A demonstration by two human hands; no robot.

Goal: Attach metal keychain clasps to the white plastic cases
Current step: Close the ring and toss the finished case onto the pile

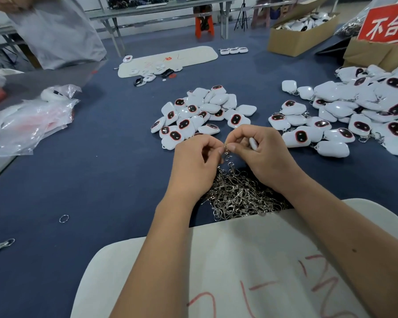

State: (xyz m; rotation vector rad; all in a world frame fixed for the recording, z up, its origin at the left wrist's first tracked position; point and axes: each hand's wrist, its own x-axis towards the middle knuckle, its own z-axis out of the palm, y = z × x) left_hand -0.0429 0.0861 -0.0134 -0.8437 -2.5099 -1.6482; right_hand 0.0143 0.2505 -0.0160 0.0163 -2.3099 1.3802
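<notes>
- Clasp (pixel 226 149): one metal keychain clasp is pinched between both hands, raised just above the heap of loose clasps (pixel 241 193) on the blue table (pixel 101 168).
- Left hand (pixel 197 157): fingers curled, thumb and forefinger closed tight on the clasp's ring end.
- Right hand (pixel 260 148): thumb and forefinger nip the clasp's upper end, while the remaining fingers tuck a white plastic case (pixel 253 143) into the palm; only a sliver of the case shows.
- Whether the ring has entered the case's loop cannot be told; the fingertips hide the joint.
- Judgement: the step is threading the ring onto the case. It would go best with the case held firm in the palm, the ring's split prised open by a nail, then turned fully round until it closes.
- Risk: the hanging hook may snag the heap below; lifting clear would help.
- Supply: the bare-case pile (pixel 200 113) lies just beyond the hands; the finished pile (pixel 345 115), with rings visible, sits to the right.
</notes>
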